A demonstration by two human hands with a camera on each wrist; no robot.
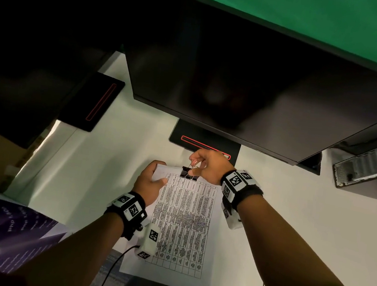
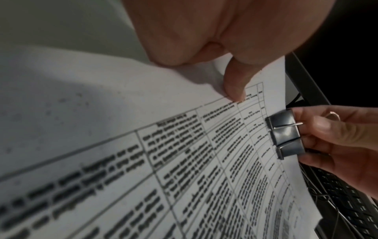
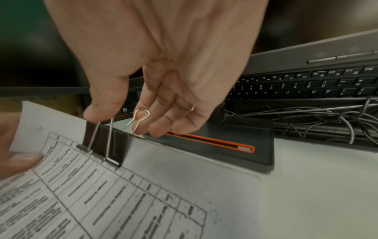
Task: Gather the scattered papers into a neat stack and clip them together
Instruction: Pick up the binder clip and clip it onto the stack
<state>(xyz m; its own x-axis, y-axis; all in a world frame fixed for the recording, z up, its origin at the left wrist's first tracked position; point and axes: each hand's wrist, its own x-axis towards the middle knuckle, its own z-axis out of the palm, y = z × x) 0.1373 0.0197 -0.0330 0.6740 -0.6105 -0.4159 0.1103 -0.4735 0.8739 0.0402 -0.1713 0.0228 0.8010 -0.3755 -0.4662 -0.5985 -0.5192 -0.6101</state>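
Desk edge: a dark purple printed sheet (image 1: pixel 1 231) is lying at the near left of the white desk (image 1: pixel 303 230), and a thin black cable (image 1: pixel 114 265) is hanging off the near edge below the left wrist.
Papers: the stack of papers (image 1: pixel 183 226), its top sheet printed with a table, is lying on the desk in front of the person, its near end reaching past the desk edge and its far end lifting a little.
Left hand: the left hand (image 1: pixel 151 181) is pinching the stack's far left corner, thumb (image 2: pixel 235 84) pressing on top of the sheet and the other fingers curling under it.
Clips: three black binder clips (image 1: pixel 189 173) are sitting side by side, touching, on the far edge of the papers.
Right hand: the right hand (image 1: pixel 208 167) is pinching the wire handles of the clips (image 3: pixel 110 137) between thumb and curled fingers.
Beyond the papers: a black monitor base with a red-outlined slot (image 1: pixel 206 143) is standing just past the clips; a second such base (image 1: pixel 92 101) is sitting further left.
Under the screen: a black keyboard (image 3: pixel 306 84) and tangled cables (image 3: pixel 327 119) are lying to the right of the base.
Far: a large dark monitor (image 1: pixel 238 82) is overhanging the desk, a computer case (image 1: pixel 371 164) is lying at the right, and a green wall (image 1: pixel 319 16) is showing behind.
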